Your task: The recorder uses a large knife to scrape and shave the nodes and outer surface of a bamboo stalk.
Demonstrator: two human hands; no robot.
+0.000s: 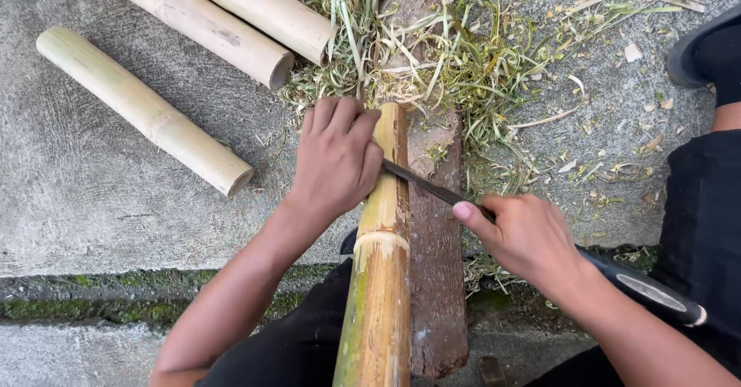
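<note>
A long bamboo pole (380, 279), yellow with green streaks, lies along a brown wooden log (436, 256) and runs away from me. My left hand (336, 159) wraps over the pole near its far end and presses it down. In my right hand (529, 240) I grip the handle of a dark-bladed knife (421, 184). The blade lies flat across the log, and its tip meets the pole's right side just under my left fingers.
Three cut bamboo sections (143, 109) (197, 20) (262, 5) lie on the concrete at the upper left. A heap of green and pale shavings (455, 47) covers the log's far end. A black sandal (698, 47) sits at the right edge, a mossy concrete edge (93, 294) lower left.
</note>
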